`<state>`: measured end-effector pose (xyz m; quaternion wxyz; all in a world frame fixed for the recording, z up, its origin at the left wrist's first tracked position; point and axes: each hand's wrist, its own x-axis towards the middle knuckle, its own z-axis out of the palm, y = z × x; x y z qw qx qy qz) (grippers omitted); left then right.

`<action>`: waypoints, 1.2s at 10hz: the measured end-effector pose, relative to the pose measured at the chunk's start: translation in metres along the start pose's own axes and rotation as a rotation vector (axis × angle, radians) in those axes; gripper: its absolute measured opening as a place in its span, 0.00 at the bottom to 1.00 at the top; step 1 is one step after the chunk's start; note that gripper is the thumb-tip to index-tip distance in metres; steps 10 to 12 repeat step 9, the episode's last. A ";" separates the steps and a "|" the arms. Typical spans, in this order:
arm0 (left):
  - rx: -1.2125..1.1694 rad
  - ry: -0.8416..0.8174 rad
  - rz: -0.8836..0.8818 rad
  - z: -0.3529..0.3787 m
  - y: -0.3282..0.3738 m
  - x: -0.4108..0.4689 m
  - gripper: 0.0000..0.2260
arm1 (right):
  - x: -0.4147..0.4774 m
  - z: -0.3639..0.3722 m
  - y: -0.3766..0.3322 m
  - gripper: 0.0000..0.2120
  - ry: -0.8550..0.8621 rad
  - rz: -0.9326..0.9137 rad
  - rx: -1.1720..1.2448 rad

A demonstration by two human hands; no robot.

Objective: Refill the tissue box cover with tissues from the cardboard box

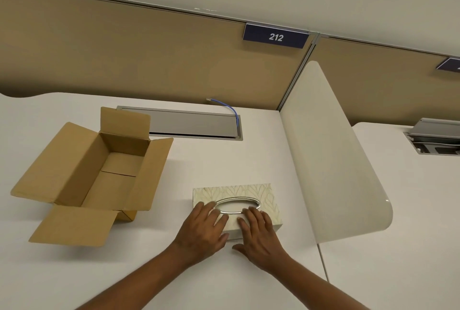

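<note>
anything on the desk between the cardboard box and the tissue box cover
Nothing: in the head view, only bare white desk lies between the cardboard box and the tissue box cover.

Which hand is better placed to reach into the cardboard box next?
Left, probably. The left hand rests on the tissue box cover on the side nearer the open cardboard box; the right hand lies farther away.
</note>
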<state>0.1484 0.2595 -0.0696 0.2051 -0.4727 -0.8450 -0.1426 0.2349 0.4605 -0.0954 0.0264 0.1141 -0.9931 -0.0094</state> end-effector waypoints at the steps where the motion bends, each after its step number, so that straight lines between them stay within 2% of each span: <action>1: 0.001 -0.341 -0.160 0.003 0.001 0.003 0.36 | -0.004 -0.003 -0.009 0.36 -0.073 0.053 -0.001; 2: 0.013 -0.513 -0.250 0.004 -0.001 0.006 0.43 | -0.007 -0.003 -0.019 0.37 -0.114 0.079 -0.029; 3: 0.048 -0.567 -0.224 0.008 -0.005 0.009 0.44 | -0.006 -0.005 -0.024 0.38 -0.126 0.107 -0.045; 5: 0.091 -0.570 -0.141 0.013 -0.021 0.021 0.43 | 0.005 -0.014 -0.026 0.39 -0.147 0.163 -0.050; 7: 0.118 -0.655 -0.166 0.006 -0.020 0.030 0.47 | 0.012 -0.024 -0.029 0.38 -0.185 0.206 -0.037; 8: 0.128 -0.612 -0.160 -0.004 -0.019 0.026 0.47 | 0.014 -0.031 -0.028 0.39 -0.139 0.202 -0.063; 9: 0.127 -0.494 -0.205 -0.026 -0.020 0.028 0.45 | 0.027 -0.045 -0.025 0.42 -0.057 0.231 -0.052; 12: 0.127 -0.494 -0.205 -0.026 -0.020 0.028 0.45 | 0.027 -0.045 -0.025 0.42 -0.057 0.231 -0.052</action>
